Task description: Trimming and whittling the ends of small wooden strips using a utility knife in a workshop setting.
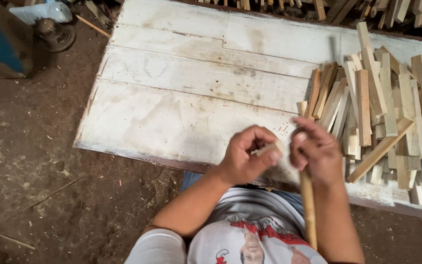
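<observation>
My left hand [247,155] is closed around a small pale wooden piece [271,148] at the near edge of a white painted board table [181,93]. Beside it, my right hand [316,150] grips the top of a long wooden handle [308,208] that runs down toward my lap; the head of the tool is hidden by my fingers. The two hands almost touch. A pile of short wooden slats [382,107] lies just right of my right hand.
More wooden sticks [357,7] are stacked beyond the table's far edge. Dirt floor [35,171] lies on the left, with a round metal object [54,34] and a blue-and-brown object [1,44] at top left.
</observation>
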